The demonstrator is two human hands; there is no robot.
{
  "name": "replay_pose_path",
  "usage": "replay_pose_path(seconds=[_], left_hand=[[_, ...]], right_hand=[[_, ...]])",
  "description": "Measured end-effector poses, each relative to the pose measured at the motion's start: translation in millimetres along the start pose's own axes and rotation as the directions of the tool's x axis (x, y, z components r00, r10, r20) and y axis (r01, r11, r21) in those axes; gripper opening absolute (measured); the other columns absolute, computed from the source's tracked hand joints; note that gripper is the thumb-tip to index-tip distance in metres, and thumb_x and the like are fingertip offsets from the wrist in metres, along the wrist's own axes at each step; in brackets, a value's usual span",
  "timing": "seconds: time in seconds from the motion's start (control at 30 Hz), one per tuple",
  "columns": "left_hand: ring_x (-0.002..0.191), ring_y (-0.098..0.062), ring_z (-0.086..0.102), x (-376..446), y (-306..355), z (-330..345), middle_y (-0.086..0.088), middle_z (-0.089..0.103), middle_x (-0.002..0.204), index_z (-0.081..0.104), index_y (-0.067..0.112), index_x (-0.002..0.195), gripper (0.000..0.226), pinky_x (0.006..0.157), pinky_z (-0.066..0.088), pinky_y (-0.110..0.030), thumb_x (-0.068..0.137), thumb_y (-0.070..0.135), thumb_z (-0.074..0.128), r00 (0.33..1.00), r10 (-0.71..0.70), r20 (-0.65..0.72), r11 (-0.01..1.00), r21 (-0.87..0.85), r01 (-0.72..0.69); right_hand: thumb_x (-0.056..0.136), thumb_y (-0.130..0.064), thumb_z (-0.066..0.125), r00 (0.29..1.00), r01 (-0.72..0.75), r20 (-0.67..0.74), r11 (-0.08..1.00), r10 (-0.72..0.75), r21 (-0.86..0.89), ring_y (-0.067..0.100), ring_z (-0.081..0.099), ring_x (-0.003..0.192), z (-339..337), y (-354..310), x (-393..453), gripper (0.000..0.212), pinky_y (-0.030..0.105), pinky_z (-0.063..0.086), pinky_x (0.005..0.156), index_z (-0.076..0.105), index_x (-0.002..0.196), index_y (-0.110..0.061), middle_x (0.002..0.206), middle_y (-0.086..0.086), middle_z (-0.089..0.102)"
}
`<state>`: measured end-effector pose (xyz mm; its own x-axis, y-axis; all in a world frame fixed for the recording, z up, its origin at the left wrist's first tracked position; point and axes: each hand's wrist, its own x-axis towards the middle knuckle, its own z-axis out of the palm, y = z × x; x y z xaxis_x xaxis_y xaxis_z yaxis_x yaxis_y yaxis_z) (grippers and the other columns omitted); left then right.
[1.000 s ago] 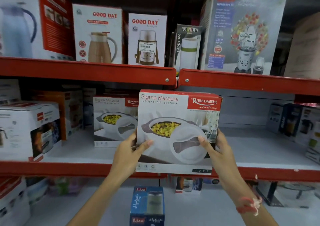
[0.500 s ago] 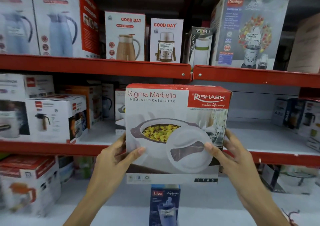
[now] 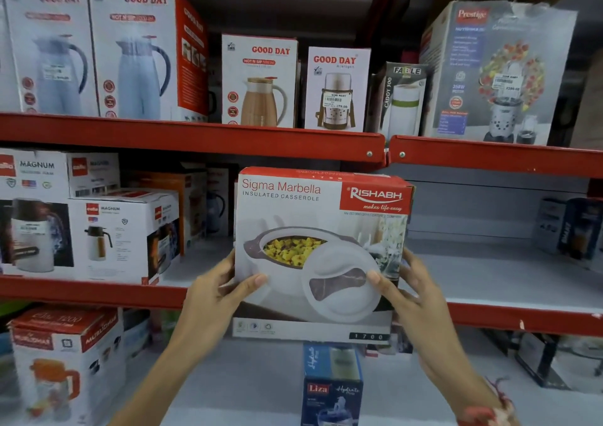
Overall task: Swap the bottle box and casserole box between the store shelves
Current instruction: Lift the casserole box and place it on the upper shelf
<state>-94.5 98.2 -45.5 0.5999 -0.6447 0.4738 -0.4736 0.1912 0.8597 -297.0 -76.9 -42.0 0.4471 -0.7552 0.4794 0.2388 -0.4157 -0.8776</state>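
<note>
Both hands gripped the casserole box [image 3: 321,252] at mid-frame, left hand [image 3: 217,291] and right hand [image 3: 412,295] pressed on its 2 sides, before the middle shelf [image 3: 522,319]. The bottle box [image 3: 331,383] stood at bottom centre. Judged mid-swap; next called for setting it down.

Casserole box [image 3: 321,252] further out from the middle shelf [image 3: 91,291].

Red shelves [image 3: 195,138]; bottle box [image 3: 331,389] on lowest, flask boxes [image 3: 124,239] on middle.
</note>
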Motion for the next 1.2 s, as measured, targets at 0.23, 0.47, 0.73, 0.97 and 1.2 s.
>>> replay_pose_path(seconds=[0.23, 0.47, 0.73, 0.97, 1.2], left_hand=[[0.106, -0.009, 0.067, 81.5, -44.7, -23.3, 0.007, 0.072, 0.115, 0.058, 0.028, 0.127, 0.065, 0.096, 0.053, -0.043, 0.070, 0.056, 0.070, 0.998, 0.026, -0.058, 0.998, 0.053, -0.022], [0.106, -0.002, 0.065, 132.7, -98.3, -39.9, 0.034, 0.069, 0.104, 0.055, 0.025, 0.130, 0.064, 0.097, 0.053, -0.041, 0.071, 0.046, 0.066, 0.995, 0.009, -0.095, 0.994, 0.110, 0.002], [0.105, -0.015, 0.067, 145.0, -141.2, -39.3, 0.002, 0.073, 0.109, 0.059, 0.020, 0.125, 0.047, 0.097, 0.052, -0.044, 0.079, 0.029, 0.069, 0.988, -0.076, -0.134, 0.987, 0.128, 0.093], [0.104, -0.009, 0.066, 145.4, -151.0, -41.6, 0.035, 0.071, 0.092, 0.059, 0.026, 0.121, 0.044, 0.092, 0.054, -0.039, 0.080, 0.036, 0.069, 0.988, -0.074, -0.133, 0.978, 0.183, 0.098], [0.110, -0.014, 0.063, 138.9, -137.5, -36.2, 0.001, 0.069, 0.118, 0.051, 0.017, 0.132, 0.049, 0.098, 0.049, -0.036, 0.086, 0.030, 0.063, 0.990, -0.123, -0.073, 0.976, 0.173, 0.134]], right_hand=[[0.085, -0.023, 0.069, 0.998, 0.052, 0.035, 0.998, -0.051, -0.018, -0.016, 0.061, 0.097, 59.6, 45.4, 75.1, 0.062, 0.013, 0.055, 0.078, 0.042, 0.140, -0.027, 0.122, -0.016, 0.062], [0.081, -0.037, 0.070, 0.999, 0.010, 0.034, 0.998, -0.008, -0.062, 0.003, 0.059, 0.113, 103.1, 84.6, 117.3, 0.068, 0.038, 0.050, 0.100, 0.039, 0.142, -0.032, 0.125, -0.013, 0.061], [0.084, -0.032, 0.068, 0.999, -0.037, 0.007, 0.992, 0.038, -0.118, 0.012, 0.056, 0.120, 120.9, 114.6, 123.1, 0.068, 0.029, 0.045, 0.098, 0.037, 0.144, -0.028, 0.128, -0.014, 0.057], [0.085, -0.033, 0.066, 0.999, -0.041, -0.013, 0.989, 0.039, -0.140, 0.009, 0.054, 0.115, 125.7, 116.2, 120.4, 0.068, 0.031, 0.047, 0.097, 0.036, 0.146, -0.029, 0.118, -0.024, 0.055], [0.087, -0.032, 0.064, 0.999, -0.042, -0.001, 0.983, 0.043, -0.177, 0.017, 0.050, 0.126, 124.2, 105.1, 112.5, 0.072, 0.029, 0.044, 0.096, 0.027, 0.149, -0.029, 0.133, -0.010, 0.053]])
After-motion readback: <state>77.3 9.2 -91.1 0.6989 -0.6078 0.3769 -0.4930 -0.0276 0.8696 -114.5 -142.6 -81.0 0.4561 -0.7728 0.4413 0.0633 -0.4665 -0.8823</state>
